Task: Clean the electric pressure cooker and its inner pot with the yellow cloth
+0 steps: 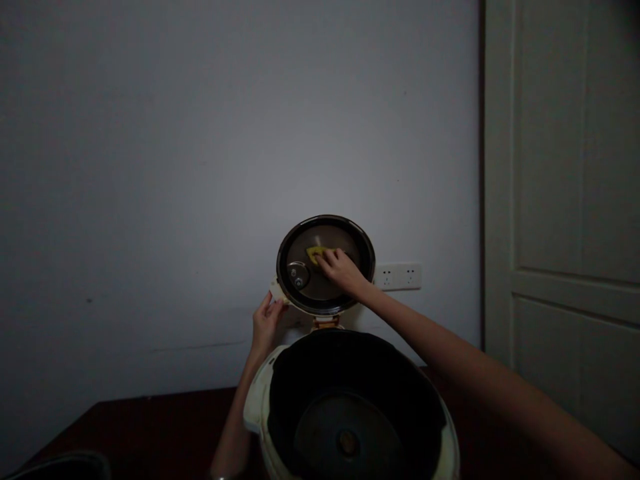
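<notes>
Yellow cloth is clamped in the fingers of the right hand and lies against the inner face of the open lid in the head view, while the left hand has its fingers closed on the pale tab at the lid's left edge. Hinged on the far side of the cooker, the lid stands tilted up in front of the wall, left of a socket plate; the cooker is near, on the dark red bench.

My left hand and right hand, near frame centre: bare, slim-fingered. Left forearm, lower centre, and right forearm, lower right: bare. Pale sliver at bottom edge, by left forearm: unidentifiable.
</notes>
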`<state>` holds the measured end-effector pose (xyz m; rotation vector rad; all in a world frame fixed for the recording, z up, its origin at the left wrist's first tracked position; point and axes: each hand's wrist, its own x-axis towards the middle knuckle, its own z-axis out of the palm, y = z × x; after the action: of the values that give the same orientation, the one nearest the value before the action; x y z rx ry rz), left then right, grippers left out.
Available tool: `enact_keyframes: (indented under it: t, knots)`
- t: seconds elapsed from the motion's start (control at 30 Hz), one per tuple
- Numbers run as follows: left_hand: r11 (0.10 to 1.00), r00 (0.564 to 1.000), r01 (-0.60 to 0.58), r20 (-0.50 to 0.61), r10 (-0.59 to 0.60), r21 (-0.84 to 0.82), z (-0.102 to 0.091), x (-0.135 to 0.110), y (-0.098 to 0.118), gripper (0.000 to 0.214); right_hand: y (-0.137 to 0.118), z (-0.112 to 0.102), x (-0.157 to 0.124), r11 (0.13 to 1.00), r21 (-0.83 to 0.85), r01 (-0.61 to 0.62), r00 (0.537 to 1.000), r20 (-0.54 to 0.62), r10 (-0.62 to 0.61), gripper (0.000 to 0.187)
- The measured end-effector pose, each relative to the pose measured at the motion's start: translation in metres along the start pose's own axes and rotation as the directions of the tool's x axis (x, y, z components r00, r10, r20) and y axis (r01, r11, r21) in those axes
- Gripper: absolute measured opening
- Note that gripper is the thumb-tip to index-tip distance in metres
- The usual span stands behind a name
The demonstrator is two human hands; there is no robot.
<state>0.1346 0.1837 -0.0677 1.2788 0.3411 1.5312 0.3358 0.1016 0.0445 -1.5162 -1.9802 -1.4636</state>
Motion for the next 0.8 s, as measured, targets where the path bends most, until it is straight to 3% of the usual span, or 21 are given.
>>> enact_keyframes:
  t: [0.1,0.2,0.33,0.43,0.5,0.57,0.67,0.73,0.8]
  knots:
    - [1.0,1.0,-0.004,0.008,0.004,0.017,-0.002,0.001,-0.002,0.071,-0.008,0.011,-0.017,0.982,0.006,0.188,0.982,-0.008,-0.188,0.037]
    - [1.0,1.0,-0.004,0.008,0.004,0.021,-0.002,0.002,-0.002,0.07,-0.006,0.014,-0.027,0.982,-0.004,0.187,0.982,-0.026,-0.187,0.034]
    - [1.0,1.0,-0.012,0.01,0.012,0.028,-0.003,0.002,-0.003,0.067,0.006,0.005,-0.013,1.0,0.004,0.01,0.994,-0.105,-0.01,0.035]
    - [0.999,1.0,-0.014,0.0,0.014,0.038,-0.004,0.002,-0.003,0.07,0.012,-0.003,0.012,0.978,0.073,-0.193,0.963,-0.176,0.203,0.038]
    - [0.999,1.0,-0.012,-0.003,0.012,0.036,-0.005,0.003,-0.003,0.072,0.011,-0.006,0.028,0.967,0.125,-0.221,0.948,-0.205,0.243,0.037]
    - [0.999,1.0,-0.008,-0.003,0.008,0.032,-0.005,0.004,-0.004,0.073,0.007,-0.007,0.041,0.978,0.15,-0.142,0.96,-0.221,0.173,0.036]
    - [0.999,1.0,-0.01,0.008,0.01,0.036,-0.005,0.005,-0.004,0.074,-0.002,-0.006,0.049,0.984,0.103,0.145,0.973,-0.193,-0.123,0.031]
    - [0.999,1.0,-0.013,0.024,0.012,0.045,-0.005,0.004,-0.003,0.076,-0.007,-0.005,0.05,0.944,0.041,0.328,0.936,-0.154,-0.318,0.027]
    - [0.999,0.999,-0.015,0.032,0.013,0.051,-0.004,0.003,0.0,0.077,-0.008,-0.006,0.051,0.899,-0.019,0.438,0.891,-0.125,-0.437,0.025]
